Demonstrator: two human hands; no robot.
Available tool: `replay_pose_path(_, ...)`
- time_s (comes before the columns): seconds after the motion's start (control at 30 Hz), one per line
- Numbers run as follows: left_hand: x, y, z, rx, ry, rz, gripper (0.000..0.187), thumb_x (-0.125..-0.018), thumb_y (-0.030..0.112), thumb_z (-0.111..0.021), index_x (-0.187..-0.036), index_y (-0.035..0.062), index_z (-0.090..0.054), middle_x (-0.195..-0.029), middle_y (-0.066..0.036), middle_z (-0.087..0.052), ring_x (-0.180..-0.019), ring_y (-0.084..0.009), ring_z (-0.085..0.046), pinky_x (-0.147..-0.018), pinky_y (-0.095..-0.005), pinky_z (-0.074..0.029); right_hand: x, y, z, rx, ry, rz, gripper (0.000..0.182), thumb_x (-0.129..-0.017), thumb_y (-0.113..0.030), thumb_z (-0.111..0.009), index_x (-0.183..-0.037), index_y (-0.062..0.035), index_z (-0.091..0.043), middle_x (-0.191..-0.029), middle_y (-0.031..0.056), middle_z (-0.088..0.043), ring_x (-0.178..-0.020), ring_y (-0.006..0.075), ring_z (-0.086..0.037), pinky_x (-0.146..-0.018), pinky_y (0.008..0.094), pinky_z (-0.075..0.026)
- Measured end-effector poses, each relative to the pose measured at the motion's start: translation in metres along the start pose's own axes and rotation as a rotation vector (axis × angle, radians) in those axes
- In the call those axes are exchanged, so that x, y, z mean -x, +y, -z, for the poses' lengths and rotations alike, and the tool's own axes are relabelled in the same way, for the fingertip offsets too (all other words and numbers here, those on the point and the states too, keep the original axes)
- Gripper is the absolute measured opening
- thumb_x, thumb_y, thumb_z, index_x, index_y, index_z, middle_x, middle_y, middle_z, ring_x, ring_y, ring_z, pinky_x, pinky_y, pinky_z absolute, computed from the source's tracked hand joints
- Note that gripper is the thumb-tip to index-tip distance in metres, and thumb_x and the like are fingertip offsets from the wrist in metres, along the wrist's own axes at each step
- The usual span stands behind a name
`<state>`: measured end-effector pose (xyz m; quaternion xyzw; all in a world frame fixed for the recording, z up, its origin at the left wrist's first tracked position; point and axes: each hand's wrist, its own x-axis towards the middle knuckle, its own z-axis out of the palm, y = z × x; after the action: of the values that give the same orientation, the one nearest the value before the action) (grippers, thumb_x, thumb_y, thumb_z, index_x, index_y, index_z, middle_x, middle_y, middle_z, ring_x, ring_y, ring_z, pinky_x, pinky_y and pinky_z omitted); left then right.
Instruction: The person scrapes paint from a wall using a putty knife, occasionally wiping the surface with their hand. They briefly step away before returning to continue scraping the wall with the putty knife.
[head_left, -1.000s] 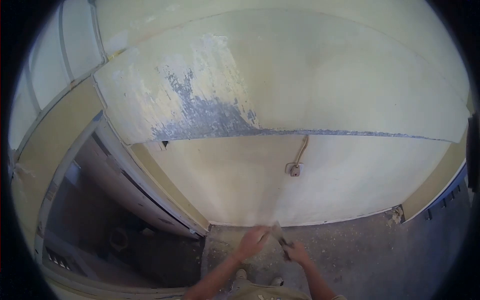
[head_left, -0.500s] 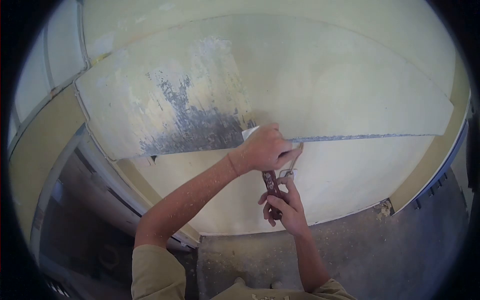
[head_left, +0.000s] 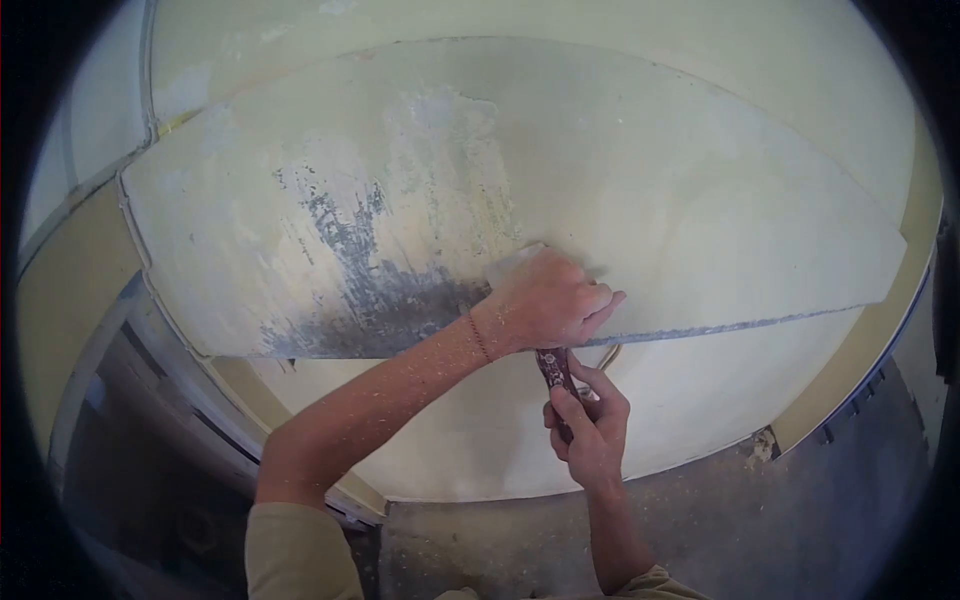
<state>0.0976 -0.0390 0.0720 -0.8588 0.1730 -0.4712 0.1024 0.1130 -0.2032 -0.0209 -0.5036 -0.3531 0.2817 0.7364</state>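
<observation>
My left hand is closed around the upper part of a scraper, its knuckles toward the wall. The scraper's pale, flat blade lies against the panel surface, partly covered by that hand. Below it, my right hand grips the dark reddish-brown, speckled handle. The pale cream panel has patchy, scraped paint on its left part, with a dark grey bare area low down, left of the blade. Small flakes cling to my left forearm.
A bent metal hook or loop shows just below the panel's lower edge, partly behind my right hand. On the left is a door frame with a dark opening. Grey floor with scattered flakes lies below the wall.
Both hands and the scraper have moved up relative to the panel, so the blade sits higher above its lower edge. The view has shifted, placing that edge lower. Both grips stay closed.
</observation>
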Motion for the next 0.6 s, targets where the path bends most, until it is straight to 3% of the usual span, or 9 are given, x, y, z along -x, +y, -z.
replay_pose_path(0.07, -0.006, -0.006, 0.007, -0.037, -0.025, -0.006, 0.043, -0.081, 0.017, -0.072, -0.050, 0.0114, -0.042, -0.046, -0.006, -0.045, -0.042, -0.0267, -0.048, -0.046, -0.0371, -0.039, -0.009, -0.001, -0.007, -0.054, -0.005, 0.086, 0.035, -0.094, -0.008, -0.060, -0.128, -0.0035, -0.053, -0.070, 0.0052, -0.058, -0.049, 0.0059, -0.046, -0.041, 0.0214, -0.033)
replay_pose_path(0.2, -0.034, -0.036, 0.037, -0.166, 0.052, -0.255, 0.028, -0.080, 0.017, -0.074, -0.059, 0.0102, -0.056, -0.055, -0.005, -0.052, -0.054, -0.0246, -0.051, -0.054, -0.0354, -0.042, -0.020, -0.027, -0.028, -0.146, -0.029, 0.105, 0.034, -0.094, -0.007, -0.060, -0.126, -0.0030, -0.053, -0.072, 0.0035, -0.059, -0.054, 0.0066, -0.049, -0.042, 0.0214, -0.033)
replay_pose_path(0.33, -0.080, -0.062, 0.091, -0.214, 0.019, -0.085, 0.018, -0.078, 0.020, -0.076, -0.068, 0.0103, -0.066, -0.055, -0.006, -0.052, -0.055, -0.0265, -0.050, -0.060, -0.0382, -0.043, -0.050, -0.072, -0.057, -0.150, -0.099, 0.221, 0.034, -0.095, -0.009, -0.059, -0.128, -0.0042, -0.051, -0.071, 0.0034, -0.058, -0.054, 0.0064, -0.049, -0.042, 0.0217, -0.034)
replay_pose_path(0.4, -0.087, -0.063, 0.096, -0.191, 0.029, -0.143, 0.019, -0.078, 0.020, -0.076, -0.067, 0.0099, -0.065, -0.055, -0.007, -0.051, -0.057, -0.0269, -0.050, -0.060, -0.0385, -0.043, -0.052, -0.085, -0.060, -0.122, -0.207, 0.230, 0.033, -0.097, -0.013, -0.057, -0.127, -0.0035, -0.049, -0.069, 0.0041, -0.056, -0.053, 0.0067, -0.049, -0.043, 0.0223, -0.034)
replay_pose_path(0.5, -0.068, -0.046, 0.081, -0.124, 0.014, -0.165, 0.023, -0.079, 0.021, -0.076, -0.064, 0.0090, -0.063, -0.055, -0.008, -0.049, -0.059, -0.0278, -0.050, -0.061, -0.0391, -0.042, -0.035, -0.061, -0.051, -0.120, -0.268, 0.145, 0.033, -0.098, -0.017, -0.054, -0.126, -0.0040, -0.045, -0.069, 0.0073, -0.056, -0.046, 0.0094, -0.048, -0.036, 0.0235, -0.030)
replay_pose_path(0.6, -0.019, -0.014, 0.038, -0.004, -0.104, -0.043, 0.025, -0.080, 0.022, -0.075, -0.062, 0.0095, -0.062, -0.056, -0.009, -0.049, -0.064, -0.0288, -0.050, -0.060, -0.0393, -0.042, -0.006, -0.010, -0.021, -0.438, -0.368, -0.028, 0.035, -0.097, -0.015, -0.051, -0.129, -0.0049, -0.039, -0.075, 0.0125, -0.058, -0.050, 0.0135, -0.052, -0.037, 0.0257, -0.033)
